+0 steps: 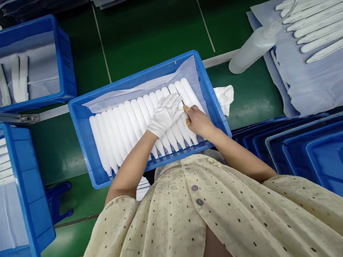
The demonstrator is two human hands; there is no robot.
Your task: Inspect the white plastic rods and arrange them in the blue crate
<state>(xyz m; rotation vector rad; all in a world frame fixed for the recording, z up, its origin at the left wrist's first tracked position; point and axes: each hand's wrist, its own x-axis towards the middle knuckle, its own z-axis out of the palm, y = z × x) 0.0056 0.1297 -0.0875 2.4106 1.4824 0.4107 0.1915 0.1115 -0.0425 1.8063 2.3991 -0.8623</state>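
Observation:
A blue crate [81, 125] sits on my lap, lined with pale sheet and holding a row of several long white plastic parts [119, 130]. My left hand [165, 114], in a white glove, lies flat with fingers spread on the parts at the right of the row. My right hand [197, 119] is bare, wears yellow finger cots, and pinches a thin small tool against one of the parts beside the glove.
Blue crates stand at upper left [62, 54] and left [28, 192], each with white parts. More white parts [316, 19] lie on sheets at upper right. A white lamp-like object [255, 46] and a stack of blue crates [314, 146] are on the right.

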